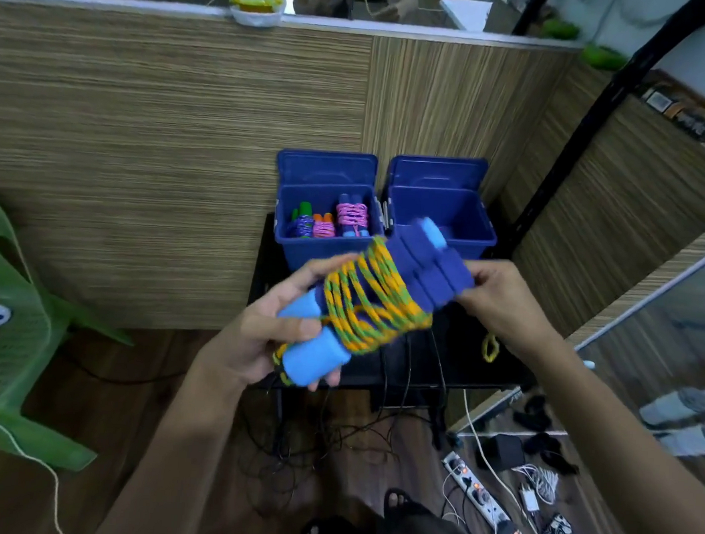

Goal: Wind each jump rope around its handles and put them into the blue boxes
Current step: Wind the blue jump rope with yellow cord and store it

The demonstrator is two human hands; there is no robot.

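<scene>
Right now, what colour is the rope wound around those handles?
Orange and green braided rope, head view.

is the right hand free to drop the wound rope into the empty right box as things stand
Probably yes. The right hand grips the rope just in front of the right box, whose lid stands open; nothing lies between. The left hand must let go first.

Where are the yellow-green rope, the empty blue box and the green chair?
yellow-green rope (365, 297): head view, on the wound coils.
empty blue box (476, 238): head view, on its front rim.
green chair (21, 327): head view, on its backrest.
</scene>
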